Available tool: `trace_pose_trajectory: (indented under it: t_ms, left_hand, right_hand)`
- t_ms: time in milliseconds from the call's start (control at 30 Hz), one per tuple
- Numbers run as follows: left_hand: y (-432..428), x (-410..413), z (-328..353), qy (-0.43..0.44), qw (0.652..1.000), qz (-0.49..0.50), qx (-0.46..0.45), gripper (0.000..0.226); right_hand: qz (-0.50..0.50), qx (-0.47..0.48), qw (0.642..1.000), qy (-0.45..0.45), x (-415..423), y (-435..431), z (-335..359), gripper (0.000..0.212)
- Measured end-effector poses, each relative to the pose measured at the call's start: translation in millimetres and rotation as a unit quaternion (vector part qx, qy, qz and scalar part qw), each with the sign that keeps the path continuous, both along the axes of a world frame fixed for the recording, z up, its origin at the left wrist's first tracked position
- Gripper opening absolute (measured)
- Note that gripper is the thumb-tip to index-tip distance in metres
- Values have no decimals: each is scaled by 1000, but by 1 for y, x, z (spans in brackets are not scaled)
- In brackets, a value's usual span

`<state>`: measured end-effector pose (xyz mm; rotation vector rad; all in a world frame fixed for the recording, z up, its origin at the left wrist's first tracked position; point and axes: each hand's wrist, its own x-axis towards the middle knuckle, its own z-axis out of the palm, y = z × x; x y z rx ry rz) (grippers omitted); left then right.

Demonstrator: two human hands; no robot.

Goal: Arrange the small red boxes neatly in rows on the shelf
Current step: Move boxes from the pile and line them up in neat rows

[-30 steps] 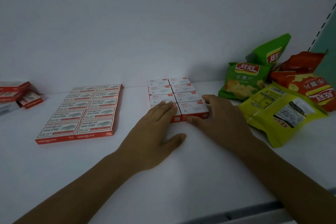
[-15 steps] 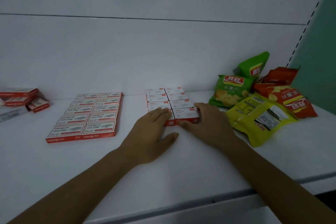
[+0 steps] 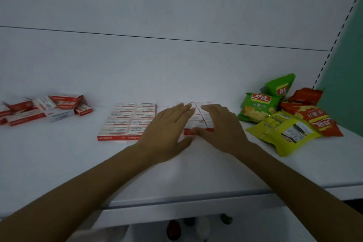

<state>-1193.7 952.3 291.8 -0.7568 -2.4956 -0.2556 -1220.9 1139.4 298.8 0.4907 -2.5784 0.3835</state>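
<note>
A block of small red-and-white boxes (image 3: 197, 122), laid two wide in several rows, sits on the white shelf (image 3: 59, 163) near the middle. My left hand (image 3: 167, 131) lies flat with straight fingers along the block's left side. My right hand (image 3: 220, 125) covers its right side, fingers stretched over the tops and thumb against the front red edge. Most of the block is hidden under both hands. A second neat block of larger red boxes (image 3: 127, 121) lies just to the left.
A loose heap of red boxes (image 3: 47, 108) lies at the far left against the back wall. Green, red and yellow snack bags (image 3: 284, 118) are piled at the right. The shelf's front edge (image 3: 196, 200) runs below my forearms.
Both hands have slid further back over the small-box block, fingers now reaching its rear rows. The camera pulled back and tilted, bringing the shelf's front edge and the left heap into view.
</note>
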Motion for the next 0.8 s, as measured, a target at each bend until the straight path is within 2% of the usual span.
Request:
trace_pose_trajectory:
  t_ms: [300,467,633,800]
  left_hand:
    - [-151,28,0,-27,993,99,-53,71]
    - [-256,53,-11,-58,984,166,-30,75]
    - [-346,63,-17,-67,981,183,-4,75]
    - [-399,53,-17,-59,986,157,17,72]
  right_hand:
    - [113,-12,993,0,15,-138,10,65]
    - [188,-39,981,-16,30,-242,0,63]
    - [225,1,974,-10,36,-330,-9,63]
    - [208,78,969,-105,35,-383,-9,63]
